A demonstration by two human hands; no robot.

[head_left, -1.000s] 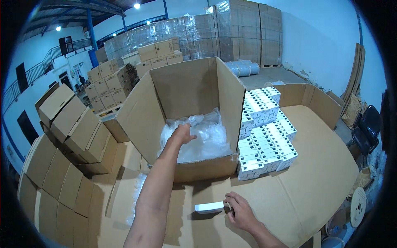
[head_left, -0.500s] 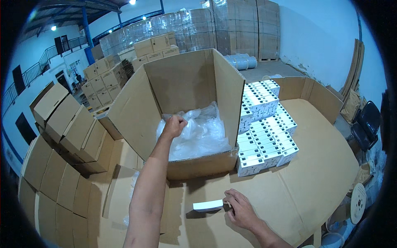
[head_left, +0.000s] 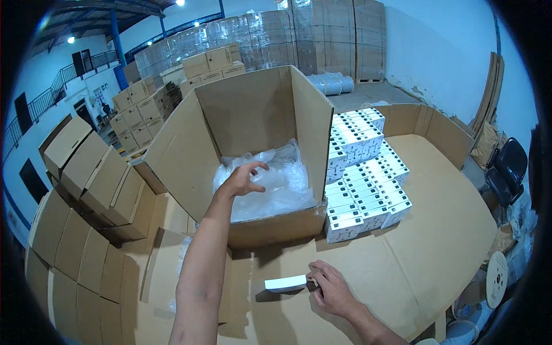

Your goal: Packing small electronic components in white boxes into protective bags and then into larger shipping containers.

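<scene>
My left hand (head_left: 244, 179) hovers over the opening of a large cardboard box (head_left: 276, 228), its fingers apart and holding nothing. Beneath it, crumpled clear plastic bags (head_left: 279, 183) fill the bottom of that box. Lower down, my right hand (head_left: 330, 287) is closed on the right end of a slim white box (head_left: 286, 283), which is held just in front of the large box. Some of the right fingers' grip is hidden behind the knuckles.
White printed boxes (head_left: 368, 190) stand stacked in rows right of the large box. Brown cartons (head_left: 86, 253) line the left side, and an opened flap (head_left: 161, 267) lies beside my left forearm. A cardboard wall (head_left: 443, 132) edges the table's far right, with a black chair (head_left: 506, 167) beyond.
My left hand has gone from pinched fingers to spread ones above the plastic bags. My right hand and the slim white box keep their place; the view has shifted slightly.
</scene>
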